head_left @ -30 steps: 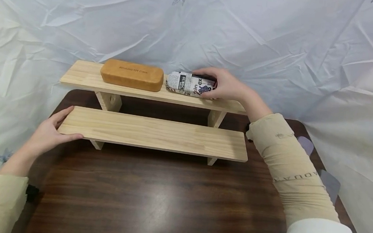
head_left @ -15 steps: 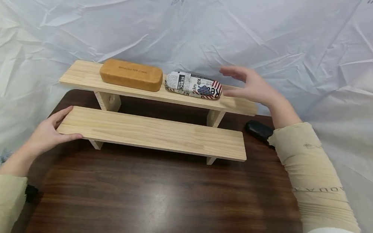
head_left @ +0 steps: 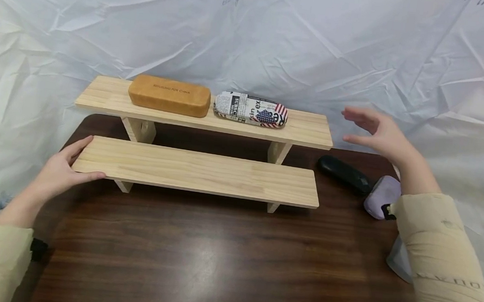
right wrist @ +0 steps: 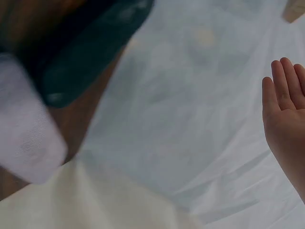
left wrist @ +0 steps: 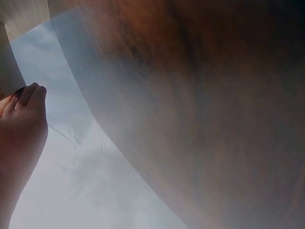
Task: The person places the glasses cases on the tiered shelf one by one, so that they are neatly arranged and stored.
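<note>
My left hand (head_left: 58, 172) holds the left end of the lower board of a two-tier wooden shelf (head_left: 196, 168), thumb at the front edge and fingers at the back. In the left wrist view, that hand (left wrist: 24, 124) shows at the left edge. On the upper board lie a tan glasses case (head_left: 169, 96) and, just right of it, a glasses case with newspaper and flag print (head_left: 250, 109). Beyond the shelf's right end, my right hand (head_left: 381, 133) hovers with nothing in it, fingers and thumb apart. The right wrist view shows its palm (right wrist: 288, 124).
Right of the shelf on the dark wooden table (head_left: 215, 245) lie a black case (head_left: 342, 173), a lilac case (head_left: 382, 196) and a grey item (head_left: 400, 258) partly hidden by the right sleeve. A pale crinkled sheet (head_left: 252, 40) hangs behind the table.
My right hand has let go of the newspaper-print glasses case and moved right, off the shelf. The case stays on the upper board. My left hand keeps its hold.
</note>
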### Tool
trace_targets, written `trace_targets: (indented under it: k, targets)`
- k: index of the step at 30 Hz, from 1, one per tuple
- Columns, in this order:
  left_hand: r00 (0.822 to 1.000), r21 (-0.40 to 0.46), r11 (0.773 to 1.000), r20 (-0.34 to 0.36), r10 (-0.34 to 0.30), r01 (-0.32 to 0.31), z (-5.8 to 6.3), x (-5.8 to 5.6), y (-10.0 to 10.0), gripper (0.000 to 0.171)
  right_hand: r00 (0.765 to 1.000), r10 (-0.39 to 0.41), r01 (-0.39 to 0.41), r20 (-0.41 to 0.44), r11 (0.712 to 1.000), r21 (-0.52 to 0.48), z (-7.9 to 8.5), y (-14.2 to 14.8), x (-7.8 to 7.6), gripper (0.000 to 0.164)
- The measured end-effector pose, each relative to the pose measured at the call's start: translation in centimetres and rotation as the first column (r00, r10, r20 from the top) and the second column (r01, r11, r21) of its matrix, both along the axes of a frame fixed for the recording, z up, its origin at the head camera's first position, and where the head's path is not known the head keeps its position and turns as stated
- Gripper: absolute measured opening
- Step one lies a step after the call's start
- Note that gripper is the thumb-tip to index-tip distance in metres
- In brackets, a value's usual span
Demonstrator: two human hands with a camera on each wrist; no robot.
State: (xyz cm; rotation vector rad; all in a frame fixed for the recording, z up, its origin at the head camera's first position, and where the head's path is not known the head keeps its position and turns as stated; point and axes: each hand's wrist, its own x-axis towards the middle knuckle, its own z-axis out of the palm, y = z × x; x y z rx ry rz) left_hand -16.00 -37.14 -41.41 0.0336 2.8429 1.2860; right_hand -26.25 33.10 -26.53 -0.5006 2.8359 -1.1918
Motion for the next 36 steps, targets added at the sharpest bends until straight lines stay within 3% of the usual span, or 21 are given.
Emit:
trace_targets:
  k: [5,13,20,28,36]
  targets:
    - [1.000,-0.005,1.000,-0.005,-0.001,0.001,0.1,0.1,0.0,0.110,0.993,-0.083,0.081,0.083,0.996,0.031,-2.5,3.1,0.8,0.070]
    - [1.000,0.007,1.000,-0.020,-0.003,0.003,0.1,0.2,0.0,0.109,0.980,-0.150,0.136,0.128,0.984,0.117,-6.7,5.4,0.9,0.070]
    - [1.000,0.002,1.000,-0.016,-0.004,0.004,0.1,0.1,0.0,0.108,0.967,-0.134,0.085,0.216,0.971,0.224,-8.9,6.0,0.9,0.077]
    - [1.000,-0.003,1.000,0.000,-0.002,0.002,0.2,-0.1,0.2,0.111,0.966,-0.140,0.082,0.215,0.962,0.259,-11.9,7.3,0.5,0.081]
    - [1.000,0.002,1.000,-0.010,-0.003,0.003,0.2,0.1,0.1,0.110,0.961,-0.157,0.091,0.227,0.957,0.275,-12.9,7.3,0.2,0.084]
